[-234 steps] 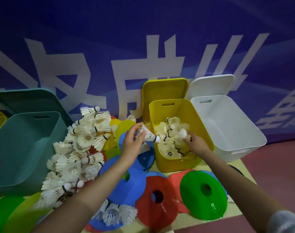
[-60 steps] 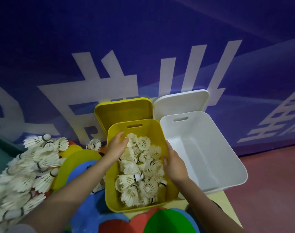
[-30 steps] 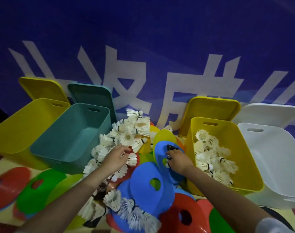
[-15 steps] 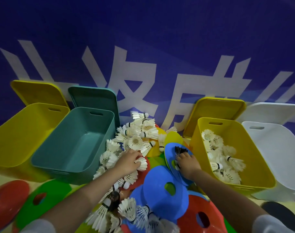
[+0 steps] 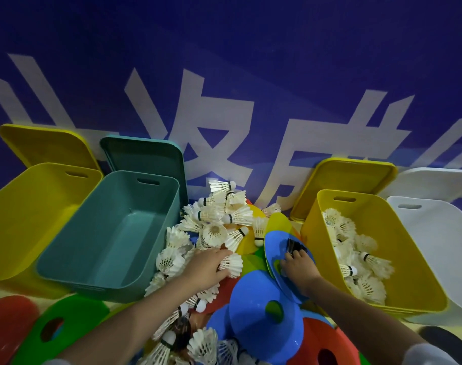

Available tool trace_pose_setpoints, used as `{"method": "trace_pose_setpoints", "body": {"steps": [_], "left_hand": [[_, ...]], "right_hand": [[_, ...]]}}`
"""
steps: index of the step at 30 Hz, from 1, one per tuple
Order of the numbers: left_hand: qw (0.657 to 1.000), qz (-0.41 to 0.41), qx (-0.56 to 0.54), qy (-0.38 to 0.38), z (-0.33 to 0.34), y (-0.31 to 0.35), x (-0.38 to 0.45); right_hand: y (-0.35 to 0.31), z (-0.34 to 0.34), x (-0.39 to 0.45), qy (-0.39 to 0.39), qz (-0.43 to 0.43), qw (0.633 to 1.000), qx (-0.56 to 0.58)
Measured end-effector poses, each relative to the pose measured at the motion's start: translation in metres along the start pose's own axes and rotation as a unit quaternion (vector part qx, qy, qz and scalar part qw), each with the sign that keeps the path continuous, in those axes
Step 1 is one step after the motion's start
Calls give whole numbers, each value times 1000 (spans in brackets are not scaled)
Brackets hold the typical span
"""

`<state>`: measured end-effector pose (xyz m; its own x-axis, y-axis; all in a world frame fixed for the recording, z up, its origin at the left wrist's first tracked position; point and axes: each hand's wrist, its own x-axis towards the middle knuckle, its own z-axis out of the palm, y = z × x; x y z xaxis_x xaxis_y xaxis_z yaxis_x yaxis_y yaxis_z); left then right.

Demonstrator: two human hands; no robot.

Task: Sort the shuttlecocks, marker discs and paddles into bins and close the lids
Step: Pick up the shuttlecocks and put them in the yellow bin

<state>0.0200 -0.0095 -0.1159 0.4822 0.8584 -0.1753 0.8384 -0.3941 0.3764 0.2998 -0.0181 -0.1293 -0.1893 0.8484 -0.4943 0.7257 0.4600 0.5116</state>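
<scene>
A heap of white shuttlecocks (image 5: 216,219) lies between the teal bin (image 5: 113,233) and the right-hand yellow bin (image 5: 409,248), which holds several shuttlecocks (image 5: 356,251). My left hand (image 5: 206,268) rests on the heap, fingers curled around one white shuttlecock (image 5: 232,263). My right hand (image 5: 298,267) lies on a tilted blue marker disc (image 5: 273,246), with its fingertips pinching a dark-feathered shuttlecock (image 5: 294,246). More blue discs (image 5: 264,322), a red disc (image 5: 324,349) and more shuttlecocks (image 5: 187,343) lie in front of me.
An empty yellow bin (image 5: 26,219) stands far left and a white bin (image 5: 435,248) far right. All the lids lean open against the blue banner wall. A red disc (image 5: 5,327) and a green disc (image 5: 63,325) lie at lower left. A dark round object (image 5: 446,341) sits at lower right.
Two seconds ago both hands were at the right yellow bin. Since then they moved left to the pile; the left hand closed on a white shuttlecock and the right reached the dark one.
</scene>
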Motion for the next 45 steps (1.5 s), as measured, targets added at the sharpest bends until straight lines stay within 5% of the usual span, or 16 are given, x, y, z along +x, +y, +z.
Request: {"method": "trace_pose_setpoints", "body": {"steps": [4, 8, 14, 21, 25, 31, 39, 42, 45], "left_hand": [[996, -5, -71, 45, -4, 3, -13], [979, -44, -187, 65, -13, 22, -20], [932, -63, -347, 88, -30, 76, -4], [885, -45, -461, 42, -19, 159, 28], [876, -58, -477, 35, -8, 197, 49], [838, -117, -527, 77, 9, 233, 69], [772, -215, -575, 163, 20, 246, 72], [756, -235, -582, 187, 15, 245, 69], [749, -255, -575, 206, 11, 241, 66]], "right_hand": [[1, -6, -4, -9, 29, 997, 69], [13, -21, -21, 100, 86, 956, 262], [41, -16, -75, 238, 128, 783, 560], [82, 5, -144, 290, 198, 604, 715], [116, 45, -156, 282, 264, 543, 746], [152, 90, -130, 215, 315, 492, 783], [161, 82, -37, 164, 254, 466, 832], [166, 73, -1, 171, 248, 494, 815], [170, 66, 29, 171, 250, 561, 771]]}}
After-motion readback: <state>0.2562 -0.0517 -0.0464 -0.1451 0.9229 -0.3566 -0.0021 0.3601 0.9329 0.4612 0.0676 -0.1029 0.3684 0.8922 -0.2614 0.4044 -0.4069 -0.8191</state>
